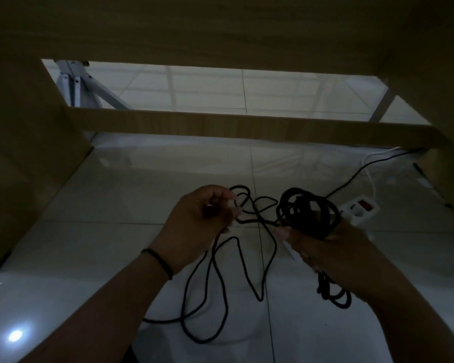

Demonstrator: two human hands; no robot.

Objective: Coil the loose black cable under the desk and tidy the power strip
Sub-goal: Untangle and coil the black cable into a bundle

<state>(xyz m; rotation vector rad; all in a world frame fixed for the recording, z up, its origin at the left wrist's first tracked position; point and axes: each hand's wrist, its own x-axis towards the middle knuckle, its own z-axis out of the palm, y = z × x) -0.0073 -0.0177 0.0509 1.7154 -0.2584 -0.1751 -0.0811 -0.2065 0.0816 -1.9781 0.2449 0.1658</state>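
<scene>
Dim view under the desk (220, 27), floor (116, 184) tiled white and glossy. Right hand (328, 247) grips a coil (308, 208) of black cable, fingers curled round the bundled loops, thumb tip showing at the coil's left; more loops hang below that hand. Left hand (202, 221) is just left of the coil, fingers curled, pinching a loose strand (243, 205) that twists between both hands. Black band (159, 262) on the left wrist. Below the coil, uncoiled cable (212, 292) trails in long slack loops on the floor, between the two forearms. Strip (359, 208), white with a red switch, lies on the floor just right of the coil, partly hidden behind the right hand. A thin black lead (362, 170) runs from the coil's upper right back toward the desk's right side, with a white cord (371, 179) beside it going to the strip. Crossbar (247, 127) of the desk spans well behind the coil; white metal legs (81, 85) stand beyond it, far left. Bright light spot (15, 336) reflected on the floor, far lower left of the coil.
</scene>
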